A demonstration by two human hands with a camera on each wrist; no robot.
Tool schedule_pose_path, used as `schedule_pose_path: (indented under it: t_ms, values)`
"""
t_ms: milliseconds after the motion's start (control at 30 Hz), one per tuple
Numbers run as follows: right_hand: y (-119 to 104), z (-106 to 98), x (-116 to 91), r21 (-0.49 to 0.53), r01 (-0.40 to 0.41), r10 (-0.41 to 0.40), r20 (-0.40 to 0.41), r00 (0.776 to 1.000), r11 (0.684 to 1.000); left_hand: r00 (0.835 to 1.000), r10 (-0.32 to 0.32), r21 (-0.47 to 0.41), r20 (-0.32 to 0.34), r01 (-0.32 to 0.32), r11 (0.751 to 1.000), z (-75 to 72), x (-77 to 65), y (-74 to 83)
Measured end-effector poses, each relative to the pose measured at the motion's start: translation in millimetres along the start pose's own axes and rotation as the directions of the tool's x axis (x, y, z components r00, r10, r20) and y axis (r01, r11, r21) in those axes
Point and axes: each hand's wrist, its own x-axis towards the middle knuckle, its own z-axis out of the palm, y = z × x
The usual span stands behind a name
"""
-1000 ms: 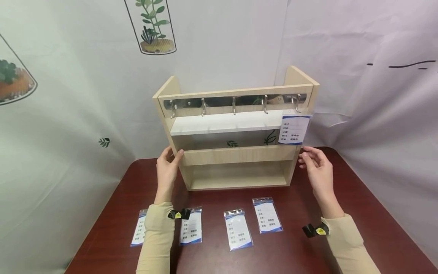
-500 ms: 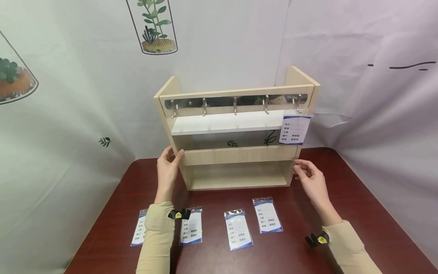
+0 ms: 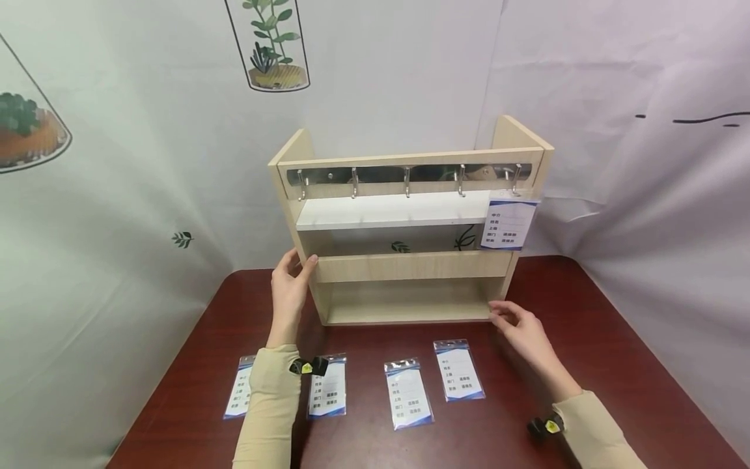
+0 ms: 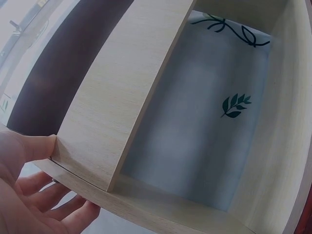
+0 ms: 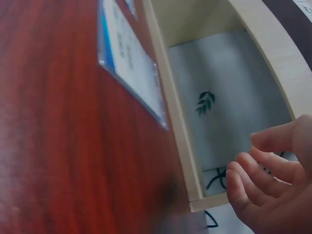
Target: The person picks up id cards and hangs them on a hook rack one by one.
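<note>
My left grip (image 3: 288, 291) pinches the left side board of the wooden rack (image 3: 413, 267), thumb at the front and fingers around the outer face, while my right grip (image 3: 523, 333) is loosely spread and holds nothing, just by the rack's lower right corner; whether a fingertip touches the wood I cannot tell. The rack stands on the far part of the table (image 3: 480, 440), and one badge (image 3: 508, 226) hangs from its rightmost hook (image 3: 517, 177). If I pull unevenly with my left, I expect the rack could skid or tip toward me, and the hanging badge could swing or slip off. My right fingertips might also catch that corner or nudge the right-hand loose badge (image 3: 459, 372), and a flat plastic sleeve could slide away rather than lift. My left sleeve (image 3: 271, 397) passes above the two left badges and could drag them if lowered. The rack's long axis runs left to right, its hooks facing near. The hanging badge is upright, print toward me. The loose badges lie lengthwise near to far, slotted ends far; the right two angle their near ends rightward, the left two lean theirs leftward.
</note>
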Motion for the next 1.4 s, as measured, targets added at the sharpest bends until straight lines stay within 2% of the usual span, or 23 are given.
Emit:
schedule_pose_path:
  t_ms: [167, 367, 433, 633, 667, 833, 967, 1133, 1400]
  values:
    - [6, 14, -4, -0.061, 0.008, -0.002, 0.094, 0.996, 0.998, 0.999, 0.03, -0.014, -0.015, -0.03, 0.999, -1.1, 8.0, -18.3]
    - [9, 21, -6, -0.107, 0.016, 0.005, 0.195, 0.981, 0.994, 0.999, 0.047, -0.014, -0.024, -0.047, 0.999, -1.0, 10.0, -23.3]
    - [9, 21, -7, -0.12, 0.018, 0.01, 0.23, 0.973, 0.993, 0.999, 0.034, -0.013, -0.015, -0.034, 0.999, -0.5, 8.4, -18.3]
    - [9, 17, -4, -0.128, 0.056, -0.013, 0.314, 0.949, 0.99, 1.0, -0.008, 0.014, 0.025, 0.008, 1.0, 0.1, -4.5, 16.3]
    - [9, 16, -2, -0.13, 0.064, -0.018, 0.327, 0.945, 0.989, 1.0, -0.002, 0.02, 0.025, 0.001, 1.0, 0.0, -5.3, 18.0]
    - [9, 18, -1, -0.147, 0.074, -0.014, 0.371, 0.928, 0.986, 1.0, 0.003, 0.022, 0.017, -0.003, 1.0, -0.4, -5.6, 17.5]
    - [8, 20, -3, -0.143, 0.093, -0.032, 0.384, 0.923, 0.985, 1.0, 0.005, 0.031, 0.019, -0.006, 1.0, 1.0, -5.0, 17.0]
    - [10, 23, -5, -0.162, 0.141, -0.059, 0.427, 0.902, 0.977, 0.999, -0.012, 0.029, 0.031, 0.011, 1.0, 0.9, -7.3, 18.1]
    - [5, 23, 1, -0.157, 0.191, -0.102, 0.453, 0.886, 0.969, 1.0, -0.015, 0.016, 0.021, 0.015, 1.0, -0.2, -4.1, 14.4]
